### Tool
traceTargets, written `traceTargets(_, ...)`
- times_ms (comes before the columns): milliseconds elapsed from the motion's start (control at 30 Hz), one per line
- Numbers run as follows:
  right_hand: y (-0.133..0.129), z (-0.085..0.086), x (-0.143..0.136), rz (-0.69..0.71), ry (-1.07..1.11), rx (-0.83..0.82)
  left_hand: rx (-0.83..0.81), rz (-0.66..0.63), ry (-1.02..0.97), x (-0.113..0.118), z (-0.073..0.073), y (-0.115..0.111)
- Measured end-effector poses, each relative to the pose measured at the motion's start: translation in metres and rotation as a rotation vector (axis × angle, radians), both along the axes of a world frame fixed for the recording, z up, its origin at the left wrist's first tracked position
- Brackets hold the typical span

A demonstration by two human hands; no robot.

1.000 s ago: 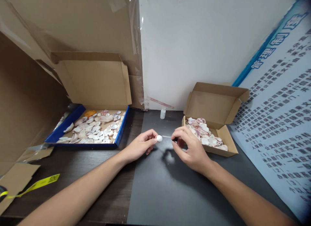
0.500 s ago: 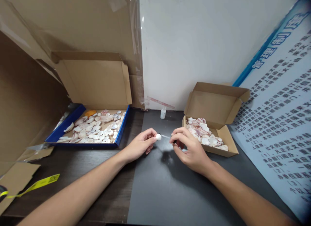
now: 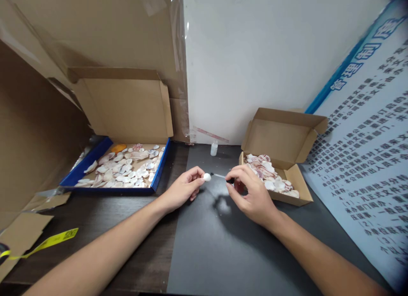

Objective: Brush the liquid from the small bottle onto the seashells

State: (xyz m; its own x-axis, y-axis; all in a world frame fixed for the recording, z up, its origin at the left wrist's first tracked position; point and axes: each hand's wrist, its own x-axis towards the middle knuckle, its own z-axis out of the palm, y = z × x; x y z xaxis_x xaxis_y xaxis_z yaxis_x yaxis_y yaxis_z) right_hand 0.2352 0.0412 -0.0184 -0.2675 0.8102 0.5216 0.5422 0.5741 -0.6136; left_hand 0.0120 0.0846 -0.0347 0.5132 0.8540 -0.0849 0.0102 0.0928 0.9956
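Between the thumb and fingers of my left hand (image 3: 185,185) is a small white seashell (image 3: 207,177). My right hand (image 3: 250,193) pinches the black cap of a brush applicator (image 3: 219,175), whose pale stem points left. Its dark tip is close beside the shell; whether they touch I cannot tell. Behind both hands a small clear bottle (image 3: 213,149) with whitish contents stands upright, without a cap.
On the left, a blue-sided cardboard box (image 3: 161,166) with its lid up holds many shells. A smaller brown box (image 3: 302,181) of shells stands open at the right. A yellow strip (image 3: 52,243) lies front left. A printed poster (image 3: 366,130) leans at the right.
My right hand has drawn slightly to the right, so the brush tip now shows apart from the shell's face. The shell has shifted a little left and up in my left hand.
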Motion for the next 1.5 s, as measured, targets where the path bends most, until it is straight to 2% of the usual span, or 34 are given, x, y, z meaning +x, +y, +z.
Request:
traceTargets(133, -0.0006, 0.0002, -0.0005, 0.073, 0.027, 0.013, -0.005, 0.005, 0.006, 0.001, 0.0021, -0.0011)
traceTargets(300, 0.0003, 0.0, -0.0002, -0.009, 0.001, 0.002, -0.016, 0.015, 0.003, 0.0018, 0.0038, -0.0018)
traceTargets(467, 0.0, 0.001, -0.0011, 0.07, 0.015, 0.009, -0.04, 0.013, 0.001, 0.0015, 0.003, -0.0012)
traceTargets(633, 0.0, 0.0015, -0.0008, 0.008, 0.016, 0.003, -0.055, 0.021, 0.006, 0.0012, 0.002, -0.0015)
traceTargets(767, -0.0004, 0.0012, -0.0007, 0.095, 0.035, 0.022, -0.046, 0.023, 0.016, 0.0013, 0.0027, -0.0022)
traceTargets(933, -0.0009, 0.001, -0.0005, 0.034, 0.017, 0.013, -0.035, 0.014, 0.023, 0.0006, 0.0008, -0.0012)
traceTargets(1067, -0.0005, 0.0004, -0.0005, 0.074, 0.031, 0.03, -0.031, 0.011, 0.035, 0.0, 0.0, -0.0011)
traceTargets(1200, 0.0007, -0.0003, -0.0004, 0.015, 0.014, 0.006, -0.039, 0.007, 0.064, -0.0002, 0.0026, -0.0022)
traceTargets(1400, 0.0001, -0.0009, -0.0007, 0.077, 0.038, 0.016, -0.043, -0.022, 0.056, 0.0013, 0.0083, -0.0037)
traceTargets(1500, 0.0001, -0.0013, -0.0006, 0.03, 0.017, -0.001, -0.047, -0.022, 0.039, 0.0021, 0.0096, -0.0039)
